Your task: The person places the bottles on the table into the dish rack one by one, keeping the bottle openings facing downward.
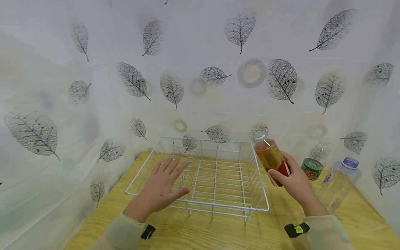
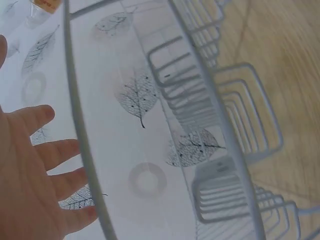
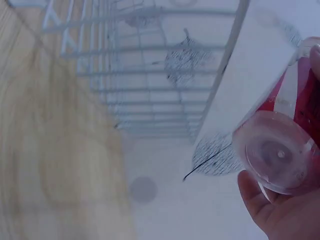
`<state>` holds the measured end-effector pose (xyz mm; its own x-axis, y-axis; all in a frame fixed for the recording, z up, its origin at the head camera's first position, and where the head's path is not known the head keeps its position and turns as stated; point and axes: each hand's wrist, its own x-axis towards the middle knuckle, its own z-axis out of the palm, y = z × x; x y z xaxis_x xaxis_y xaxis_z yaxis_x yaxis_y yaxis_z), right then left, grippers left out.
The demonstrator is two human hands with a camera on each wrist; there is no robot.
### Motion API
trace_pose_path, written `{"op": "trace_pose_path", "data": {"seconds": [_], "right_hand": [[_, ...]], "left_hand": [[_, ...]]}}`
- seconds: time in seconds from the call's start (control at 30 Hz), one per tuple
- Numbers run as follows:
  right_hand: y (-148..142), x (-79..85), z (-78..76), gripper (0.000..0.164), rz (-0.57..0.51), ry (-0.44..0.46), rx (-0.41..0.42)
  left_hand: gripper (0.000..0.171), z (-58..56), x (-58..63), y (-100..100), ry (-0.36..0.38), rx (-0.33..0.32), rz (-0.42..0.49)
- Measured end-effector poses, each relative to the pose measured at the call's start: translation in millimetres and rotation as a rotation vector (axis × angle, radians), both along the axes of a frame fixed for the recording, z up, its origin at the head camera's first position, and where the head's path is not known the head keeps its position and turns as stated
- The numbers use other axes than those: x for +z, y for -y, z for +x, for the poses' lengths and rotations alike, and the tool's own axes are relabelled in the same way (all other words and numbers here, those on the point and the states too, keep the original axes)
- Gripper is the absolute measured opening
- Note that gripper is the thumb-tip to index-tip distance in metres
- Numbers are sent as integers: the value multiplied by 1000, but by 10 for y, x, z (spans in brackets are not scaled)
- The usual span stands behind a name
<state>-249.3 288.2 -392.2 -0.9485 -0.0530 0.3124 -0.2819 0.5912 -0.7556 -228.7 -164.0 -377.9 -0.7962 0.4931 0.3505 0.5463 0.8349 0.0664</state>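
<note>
A white wire dish rack stands on the wooden table. My right hand grips a clear plastic bottle with a red and gold label, held tilted just beyond the rack's right side. The right wrist view shows the round base of that bottle, with my fingertips against it. Over the left side of the rack, my left hand is spread with straight fingers and holds nothing. From the left wrist view, its fingers lie near the rack's rim wire; contact is hard to tell.
Right of the rack stand a green can with a red picture and a large clear bottle with a purple neck. A leaf-printed curtain hangs behind and along both sides of the table.
</note>
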Motion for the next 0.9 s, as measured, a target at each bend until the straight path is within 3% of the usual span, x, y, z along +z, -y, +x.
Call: {"op": "trace_pose_path", "data": {"seconds": [0.27, 0.47, 0.6, 0.73, 0.9], "right_hand": [[345, 258, 206, 79, 190, -168, 140], [597, 396, 359, 86, 409, -276, 206], [787, 433, 457, 93, 528, -341, 196], [933, 448, 543, 88, 582, -441, 201], [1088, 453, 619, 84, 618, -532, 232]], "left_hand": [[84, 83, 108, -138, -45, -137, 182], [86, 177, 240, -290, -62, -205, 300], [89, 234, 336, -436, -139, -256, 275], [89, 298, 410, -609, -215, -283, 209], [90, 426, 414, -744, -193, -272, 149]]}}
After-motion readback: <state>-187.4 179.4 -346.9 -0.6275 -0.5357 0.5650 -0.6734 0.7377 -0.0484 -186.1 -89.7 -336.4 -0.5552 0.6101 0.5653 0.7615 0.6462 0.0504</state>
